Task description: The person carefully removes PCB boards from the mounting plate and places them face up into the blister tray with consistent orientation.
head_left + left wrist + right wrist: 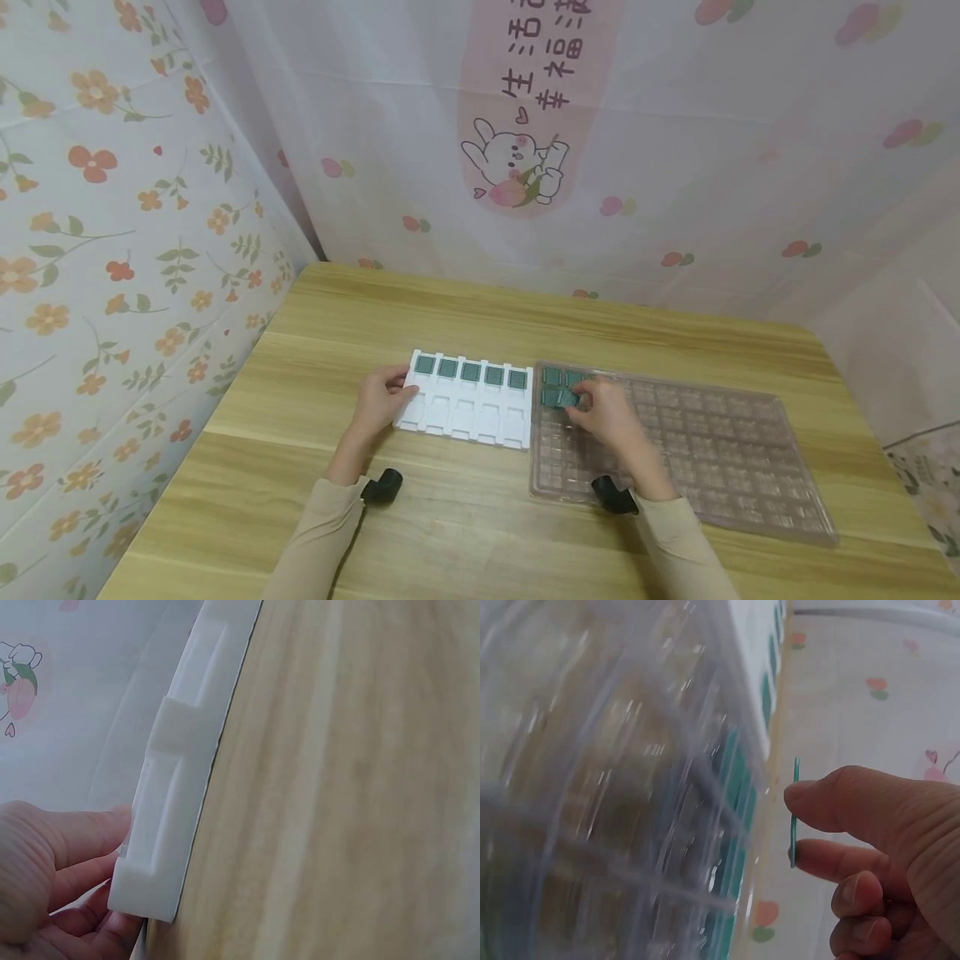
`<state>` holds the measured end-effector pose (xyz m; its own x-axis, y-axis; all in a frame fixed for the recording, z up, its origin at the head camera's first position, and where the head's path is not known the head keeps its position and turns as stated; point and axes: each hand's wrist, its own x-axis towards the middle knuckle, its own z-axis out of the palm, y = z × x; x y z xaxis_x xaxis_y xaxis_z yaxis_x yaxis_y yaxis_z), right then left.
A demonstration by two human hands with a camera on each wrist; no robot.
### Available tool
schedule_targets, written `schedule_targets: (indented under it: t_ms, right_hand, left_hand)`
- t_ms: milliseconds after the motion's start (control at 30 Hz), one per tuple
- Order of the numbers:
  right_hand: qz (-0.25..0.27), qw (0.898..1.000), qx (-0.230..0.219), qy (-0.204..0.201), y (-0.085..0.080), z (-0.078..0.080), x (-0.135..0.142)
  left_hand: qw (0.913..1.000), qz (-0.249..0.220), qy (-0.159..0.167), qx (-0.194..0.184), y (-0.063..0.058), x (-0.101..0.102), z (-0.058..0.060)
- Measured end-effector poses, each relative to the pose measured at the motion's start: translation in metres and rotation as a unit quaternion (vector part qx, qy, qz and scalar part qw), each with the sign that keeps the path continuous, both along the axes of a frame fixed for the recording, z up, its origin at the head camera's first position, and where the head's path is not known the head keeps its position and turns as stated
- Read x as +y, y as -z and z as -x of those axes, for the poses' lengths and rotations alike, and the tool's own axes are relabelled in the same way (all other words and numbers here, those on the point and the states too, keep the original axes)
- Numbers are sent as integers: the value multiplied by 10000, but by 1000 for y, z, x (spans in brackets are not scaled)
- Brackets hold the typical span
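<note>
My left hand [384, 402] grips the left edge of a white plastic tray [454, 389]; in the left wrist view the thumb lies on the tray's end, with the other fingers below it. Square green circuit boards [471, 372] fill the tray's back row of pockets, and its front row is bare. Between thumb and index finger, my right hand [611, 412] pinches a thin green circuit board [793, 831], seen edge-on in the right wrist view. That hand is over the back left corner of a clear plastic tray [738, 454], where several more green boards [552, 377] lie.
The two trays lie side by side on a wood-grain table [450, 517]. Many pockets of the clear tray hold no board. A printed curtain [675, 167] hangs behind the table, and a floral one [135, 292] stands along its left side.
</note>
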<state>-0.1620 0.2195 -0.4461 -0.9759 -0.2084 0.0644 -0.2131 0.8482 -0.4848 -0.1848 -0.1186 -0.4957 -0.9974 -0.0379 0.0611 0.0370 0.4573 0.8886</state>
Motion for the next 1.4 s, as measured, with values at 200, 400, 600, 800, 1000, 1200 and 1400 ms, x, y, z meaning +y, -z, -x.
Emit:
schedule_targets:
  t_ms: [200,400,600,800,1000,1200,1400]
  right_hand:
    - [-57,9998,79,-168,4,3,11]
    - [-140,9994,-161,-280,8,7,19]
    - [-364,9988,-29,-333,9,10,17]
    - [-536,9981,-40,-295,11,11,16]
    - [-613,9976,-136,-289,11,12,17]
    - [-561,9977,-207,-321,11,13,17]
    - [-650,9973,-149,-310,11,14,17]
  left_hand:
    - [9999,-116,20,-43,-2,0,-1]
    - [9999,-75,-18,-116,-1,0,0]
    - [9998,-57,-43,-192,1,-1,1]
    - [9999,39,-48,-90,2,-1,2]
    - [9999,64,-41,-71,3,-2,2]
    - [10000,70,10,26,3,-2,2]
    - [10000,72,51,30,3,-2,2]
